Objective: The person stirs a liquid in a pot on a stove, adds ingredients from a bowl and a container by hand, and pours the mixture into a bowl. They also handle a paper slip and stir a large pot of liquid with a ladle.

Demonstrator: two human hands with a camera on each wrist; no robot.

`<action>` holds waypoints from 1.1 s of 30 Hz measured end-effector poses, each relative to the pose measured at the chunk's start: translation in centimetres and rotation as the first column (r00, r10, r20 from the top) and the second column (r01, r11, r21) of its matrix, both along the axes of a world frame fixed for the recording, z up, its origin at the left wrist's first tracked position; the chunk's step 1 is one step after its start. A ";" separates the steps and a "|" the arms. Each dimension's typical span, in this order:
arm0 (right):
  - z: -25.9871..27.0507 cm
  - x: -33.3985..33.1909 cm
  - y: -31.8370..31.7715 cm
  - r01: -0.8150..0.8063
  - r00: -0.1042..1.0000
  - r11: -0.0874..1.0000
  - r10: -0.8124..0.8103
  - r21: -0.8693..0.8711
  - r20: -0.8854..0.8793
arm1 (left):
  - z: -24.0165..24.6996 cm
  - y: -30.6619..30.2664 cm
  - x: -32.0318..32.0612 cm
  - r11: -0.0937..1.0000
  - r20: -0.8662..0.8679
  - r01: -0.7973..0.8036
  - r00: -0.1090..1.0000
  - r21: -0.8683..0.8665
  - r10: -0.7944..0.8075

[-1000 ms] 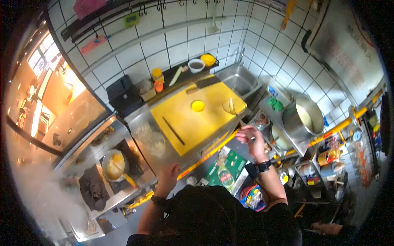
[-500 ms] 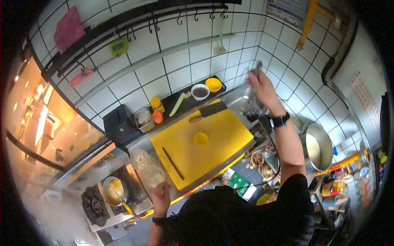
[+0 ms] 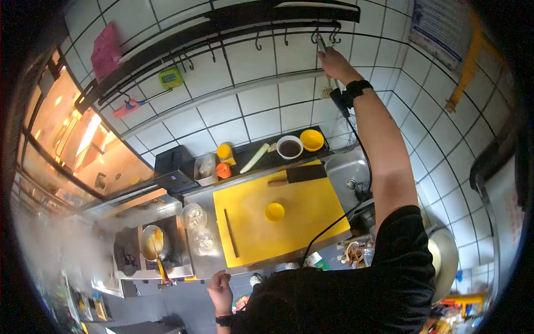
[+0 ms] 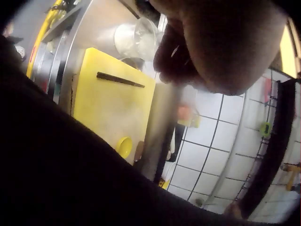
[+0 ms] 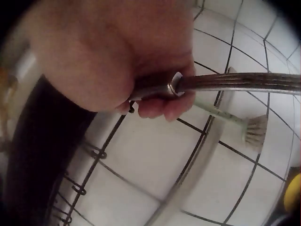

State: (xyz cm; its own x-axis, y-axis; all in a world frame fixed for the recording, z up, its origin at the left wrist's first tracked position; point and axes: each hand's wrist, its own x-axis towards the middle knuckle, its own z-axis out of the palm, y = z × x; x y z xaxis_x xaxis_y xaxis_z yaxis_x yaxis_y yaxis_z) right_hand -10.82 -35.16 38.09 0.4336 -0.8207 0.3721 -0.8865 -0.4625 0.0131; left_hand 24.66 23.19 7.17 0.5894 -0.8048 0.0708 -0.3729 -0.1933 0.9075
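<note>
My right hand (image 3: pixel 338 65) is raised to the hook rail (image 3: pixel 286 25) on the tiled wall, its fingers curled round a ridged metal handle (image 5: pixel 235 82). A wire strainer (image 3: pixel 340 132) shows below that hand, above the sink. Beside the hand, a pale green brush (image 5: pixel 244 129) hangs against the tiles. My left hand (image 3: pixel 221 294) hangs in front of the counter with loosely bent fingers, holding nothing. Behind it on the counter are plastic tubs of pale pieces (image 3: pixel 204 242). A small yellow bowl (image 3: pixel 274 212) and a dark stick (image 3: pixel 231 234) lie on the yellow board (image 3: pixel 311 222).
A cleaver (image 3: pixel 306 173) lies at the board's back edge. A bowl of dark liquid (image 3: pixel 290 148) and a yellow bowl (image 3: pixel 312 140) stand on the back ledge. At the left, a pan (image 3: pixel 153 242) sits on the stove near steam. The sink (image 3: pixel 347 172) is right of the board.
My right hand has moved from beside the board, past the sink, up to the hook rail with the metal utensil. My left hand has stayed low, close to the counter's front.
</note>
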 end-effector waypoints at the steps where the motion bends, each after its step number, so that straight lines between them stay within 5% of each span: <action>1: -1.1 -0.1 -1.7 0.020 0.999 0.995 -0.017 -0.100 0.036 | 0.5 0.4 -0.5 1.000 0.056 0.017 0.998 0.023 -0.018; 2: -2.4 -1.7 -4.8 0.000 0.999 0.995 0.004 -0.098 0.035 | 0.5 0.7 -0.8 1.000 0.055 -0.004 0.998 0.025 0.002; 4: -4.4 -3.6 -10.7 -0.225 0.873 0.960 0.121 -0.169 -0.473 | -0.2 1.9 -1.6 0.999 0.013 -0.047 0.999 -0.018 0.047; 5: -2.1 -1.0 -5.1 0.092 0.985 0.993 -0.080 0.073 -0.151 | 0.1 2.2 -1.6 0.999 0.083 -0.044 0.996 0.032 0.041; 6: -4.6 -2.7 -7.2 0.000 0.986 0.997 0.012 0.074 -0.165 | 3.3 1.8 -2.9 0.998 0.123 -0.055 0.991 0.033 0.050; 7: -8.3 -5.4 -10.9 -0.067 0.994 0.988 0.053 -0.140 -0.101 | -0.1 3.0 -1.8 0.996 0.081 -0.076 0.994 0.047 0.072; 8: -9.9 -7.0 -13.3 -0.153 0.986 0.985 0.146 -0.085 -0.087 | 1.7 2.8 -2.1 0.992 0.078 -0.098 0.993 0.080 0.092; 9: -10.6 -7.0 -16.0 -0.005 0.962 0.995 -0.022 -0.101 -0.271 | 1.9 3.4 -2.1 0.991 0.157 -0.112 0.983 0.070 0.100; 10: -10.8 -7.5 -18.3 -0.159 0.948 0.983 0.127 -0.089 -0.291 | 1.6 4.1 -2.1 0.988 0.181 -0.149 0.973 0.030 0.142; 11: -11.1 -8.4 -21.3 -0.139 0.686 0.974 -0.037 -0.181 -0.726 | 0.7 5.0 -1.7 0.985 0.160 -0.156 0.977 0.069 0.144; 12: -12.8 -11.7 -27.5 -0.194 0.759 0.960 0.017 -0.202 -0.650 | 0.4 6.1 -1.8 0.984 0.177 -0.165 0.973 0.065 0.151; 13: -10.1 -7.5 -19.1 0.175 0.911 0.967 -0.231 -0.185 -0.341 | 1.3 6.9 -1.8 0.980 0.168 -0.175 0.973 0.091 0.158; 14: -13.6 -13.8 -33.1 -0.092 0.979 0.953 0.033 0.290 0.202 | 1.5 7.8 -2.2 0.972 0.115 -0.230 0.968 0.048 0.224; 15: -14.6 -15.1 -31.9 -0.441 0.600 0.836 0.003 0.327 0.800 | 1.5 8.4 -1.9 0.963 0.110 -0.258 0.962 0.073 0.249; 16: -14.0 -12.3 -28.1 -0.446 0.615 0.826 0.003 0.344 0.788 | 1.2 9.7 -2.1 0.956 0.108 -0.276 0.958 0.094 0.266; 17: -13.8 -11.3 -20.7 -0.248 0.749 0.938 0.028 0.242 0.662 | 0.8 11.0 -1.8 0.953 0.097 -0.285 0.956 0.101 0.275; 19: -12.4 -6.4 -4.7 0.086 0.932 0.990 -0.040 -0.111 0.360 | -0.4 13.8 -1.3 0.901 0.017 -0.433 0.901 0.039 0.432; 20: -10.4 -1.1 0.4 0.186 0.969 0.926 -0.117 -0.330 0.217 | -1.0 15.2 -0.8 0.891 0.012 -0.453 0.892 0.040 0.453; 22: -12.3 3.2 7.4 -0.069 0.982 0.849 0.151 -0.524 0.117 | -2.0 18.7 -0.1 0.855 0.042 -0.515 0.857 0.065 0.514; 24: -19.4 5.7 8.7 -0.377 0.842 0.837 0.488 -0.397 0.229 | -2.2 22.1 1.1 0.832 0.085 -0.537 0.843 0.139 0.530; 26: -20.3 15.3 22.0 -0.348 0.837 0.937 0.327 -0.035 0.438 | -3.5 25.4 2.3 0.813 0.092 -0.572 0.820 0.109 0.565; 27: -21.6 18.8 26.1 -0.417 0.837 0.898 0.321 0.137 0.444 | -3.4 26.8 2.9 0.799 0.151 -0.595 0.801 0.089 0.580; 28: -23.3 21.7 29.2 -0.468 0.843 0.831 0.316 0.302 0.436 | -3.4 28.1 3.7 0.788 0.210 -0.611 0.781 0.070 0.587; 30: -28.8 26.8 33.8 -0.641 0.737 0.539 0.235 0.545 0.634 | -3.7 30.6 5.4 0.769 0.221 -0.638 0.757 0.044 0.615; 32: -34.6 30.9 36.7 -0.647 0.757 0.268 0.116 0.714 0.643 | -4.6 33.0 7.0 0.754 0.257 -0.657 0.727 -0.010 0.637; 33: -34.1 32.9 39.8 -0.655 0.753 0.253 0.133 0.712 0.645 | -4.5 34.1 7.6 0.745 0.256 -0.668 0.720 0.001 0.645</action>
State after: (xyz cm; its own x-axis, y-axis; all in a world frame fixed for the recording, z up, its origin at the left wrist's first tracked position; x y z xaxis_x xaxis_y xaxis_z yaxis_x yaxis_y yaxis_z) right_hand 22.11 4.66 4.03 0.8382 -0.5067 -0.2017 -0.3656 -0.2475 -0.8973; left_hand 32.22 57.27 2.68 0.9480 -0.2311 0.2186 -0.3120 -0.5405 0.7814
